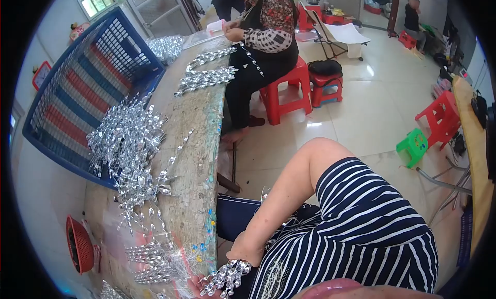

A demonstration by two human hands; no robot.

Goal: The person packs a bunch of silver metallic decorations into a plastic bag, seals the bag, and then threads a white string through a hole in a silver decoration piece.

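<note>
My right hand [245, 250] grasps a bundle of twisted metallic-silver strips [228, 278] at the bottom centre of the frame. My left hand [195, 286] is mostly hidden; I cannot tell its grip.

Paint-spotted tbl [204, 149] w/ silver twists [126, 139] & blue crate [121, 46].

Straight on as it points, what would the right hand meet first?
Likely the silver twisted strips just below the right hand in view; depth is unclear, and they may be touching.
</note>
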